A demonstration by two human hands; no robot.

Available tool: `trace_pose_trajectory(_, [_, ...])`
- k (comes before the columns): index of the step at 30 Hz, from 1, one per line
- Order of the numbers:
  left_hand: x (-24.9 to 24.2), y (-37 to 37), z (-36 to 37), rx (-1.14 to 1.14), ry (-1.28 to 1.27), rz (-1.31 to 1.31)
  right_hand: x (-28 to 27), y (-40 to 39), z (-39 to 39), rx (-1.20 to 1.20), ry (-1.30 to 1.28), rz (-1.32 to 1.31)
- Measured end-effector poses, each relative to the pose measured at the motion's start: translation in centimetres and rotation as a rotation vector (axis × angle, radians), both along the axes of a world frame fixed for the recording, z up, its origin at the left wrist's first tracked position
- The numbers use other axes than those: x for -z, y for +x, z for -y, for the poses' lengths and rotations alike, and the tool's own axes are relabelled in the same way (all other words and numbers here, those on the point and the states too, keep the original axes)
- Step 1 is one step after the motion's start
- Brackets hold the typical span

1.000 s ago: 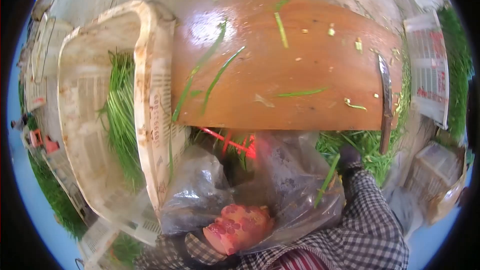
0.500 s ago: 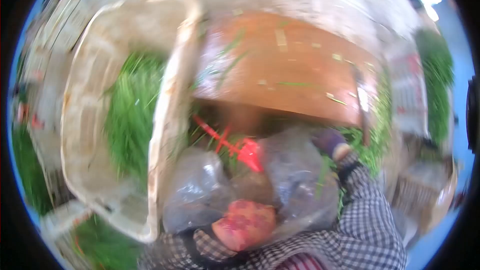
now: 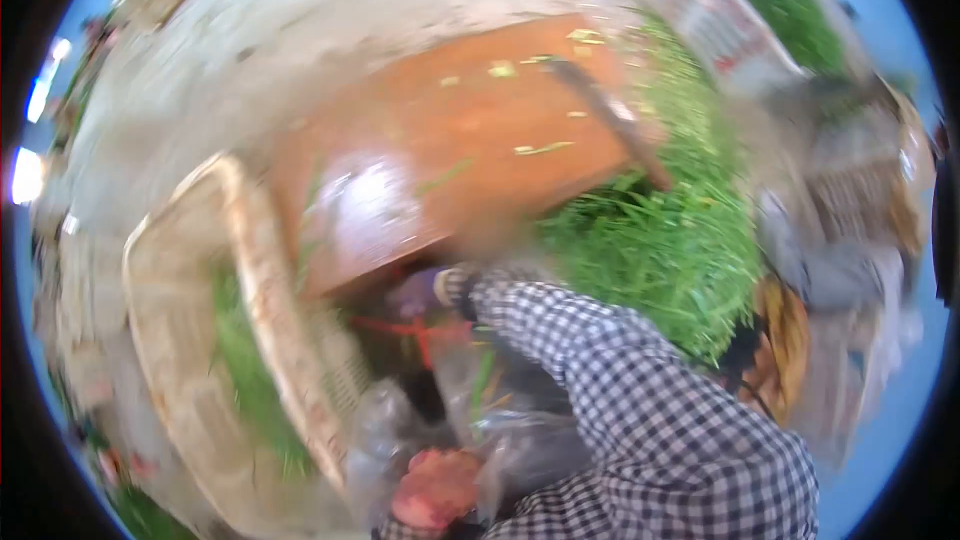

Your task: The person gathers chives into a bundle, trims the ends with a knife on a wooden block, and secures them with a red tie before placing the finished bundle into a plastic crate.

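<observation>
My right hand (image 3: 415,292), in a purple glove, reaches under the near left edge of an orange-brown board (image 3: 470,130). Its fingers are blurred and partly in shadow. Just below it lies a thin red plastic-looking piece (image 3: 420,338). At the bottom, a blotchy pink and red rounded shape (image 3: 437,488) sits by the end of my left sleeve; I cannot tell whether it is my left hand. Clear plastic bags (image 3: 530,450) lie around it. A knife (image 3: 610,120) rests across the board's right end, among small pale green scraps.
A deep, dirty white crate (image 3: 240,210) with green stalks (image 3: 240,360) inside stands at left. Cut greens (image 3: 660,250) are heaped along the board's right side. Farther right are a white box with red print (image 3: 725,25), more greens (image 3: 780,0) and a brown crate (image 3: 860,180).
The view has turned, so the board and crate appear tilted. My right hand has moved left from beside the cut greens to under the board's near left edge, by the red piece.
</observation>
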State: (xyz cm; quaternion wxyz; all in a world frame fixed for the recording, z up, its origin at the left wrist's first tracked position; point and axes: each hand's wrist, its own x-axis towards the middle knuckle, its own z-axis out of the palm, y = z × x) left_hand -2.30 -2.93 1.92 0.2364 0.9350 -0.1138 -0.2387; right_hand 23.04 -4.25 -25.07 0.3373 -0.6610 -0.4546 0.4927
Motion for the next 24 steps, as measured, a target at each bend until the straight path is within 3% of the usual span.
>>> trace_pose_trajectory(1, [0.3,0.1,-0.4,-0.023,-0.040,-0.030,1.8,-1.0,-2.1,-0.030,-0.020,-0.010])
trace_pose_trajectory(2, [0.5,0.2,-0.7,-0.052,-0.088,-0.053,2.4,-1.4,-3.2,-0.038,-0.214,0.007])
trace_pose_trajectory(4, [0.2,0.4,-1.2,-0.124,-0.168,-0.073,-0.4,-2.1,-1.9,0.071,-0.021,-0.039])
trace_pose_trajectory(5, [0.1,0.5,-1.5,-0.169,-0.193,-0.072,-5.0,-2.1,-0.8,0.279,-0.134,-0.451])
trace_pose_trajectory(6, [-0.2,0.7,-2.0,-0.234,-0.202,-0.042,-8.7,-1.1,-1.3,0.246,-0.329,-0.389])
trace_pose_trajectory(7, [-0.5,1.2,-2.3,-0.274,-0.182,-0.011,-11.4,-0.7,-0.8,0.180,-0.333,-0.403])
trace_pose_trajectory(10, [-2.0,4.1,-2.1,-0.514,-0.042,0.094,-9.8,1.0,2.5,-0.413,0.467,0.635])
trace_pose_trajectory(13, [-1.4,4.8,-2.0,-0.616,-0.033,0.198,-13.7,1.6,4.5,-0.403,0.434,0.784])
trace_pose_trajectory(16, [-2.3,5.6,-1.6,-0.670,-0.061,0.197,-19.5,2.5,5.3,0.344,-0.169,-0.336])
trace_pose_trajectory(18, [-2.4,6.4,-0.8,-0.805,-0.085,0.300,-23.7,3.0,5.7,0.475,-0.158,-0.322])
trace_pose_trajectory(21, [-1.5,8.9,-0.8,-1.076,-0.060,0.735,-28.5,3.7,7.2,0.519,-0.059,-0.484])
trace_pose_trajectory(24, [-1.2,10.0,-1.4,-1.042,-0.159,0.492,-32.9,4.3,8.7,0.421,0.033,-0.338])
